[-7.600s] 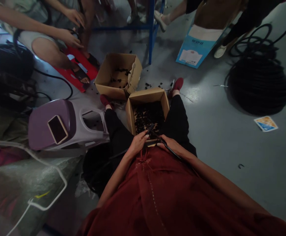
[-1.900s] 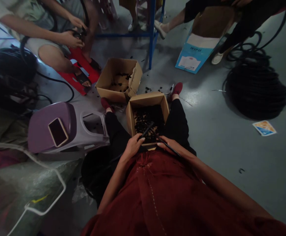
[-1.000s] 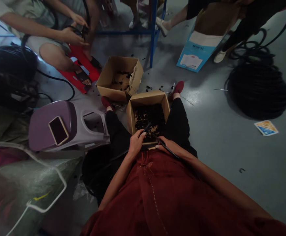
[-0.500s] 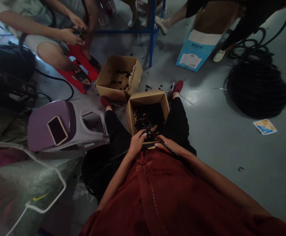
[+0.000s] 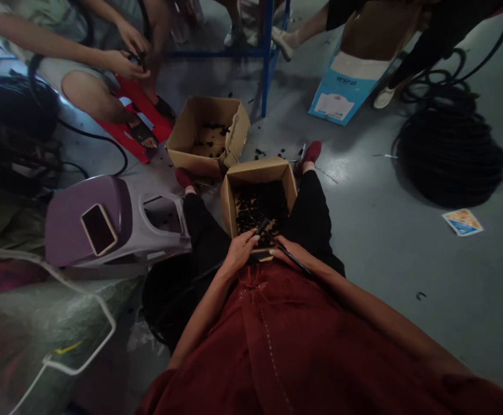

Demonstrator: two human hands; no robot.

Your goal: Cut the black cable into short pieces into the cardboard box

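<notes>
Over the near end of a cardboard box (image 5: 229,208) between the knees, my left hand (image 5: 240,249) is closed around a black strip or hose (image 5: 262,226). Its end sticks up past the fingers, and a dark length seems to trail back under the left forearm. My right hand (image 5: 293,251) is wrapped round a slim black tool (image 5: 297,262) lying along the palm; its kind cannot be made out. The tool's front lies close to the strip, and I cannot tell whether they touch. Many small black cut pieces (image 5: 262,202) lie inside the box.
Beyond stands a second cardboard box (image 5: 195,164) with a few black bits. A purple-topped stool (image 5: 67,213) at left carries a phone (image 5: 99,229). A black hose coil (image 5: 452,153) lies right, a blue carton (image 5: 335,95) farther back. Another person's hands (image 5: 132,55) work at upper left.
The strip's end in my left hand now points up to the right, and the tool's front has dropped slightly away from it. The whole view has shifted a little.
</notes>
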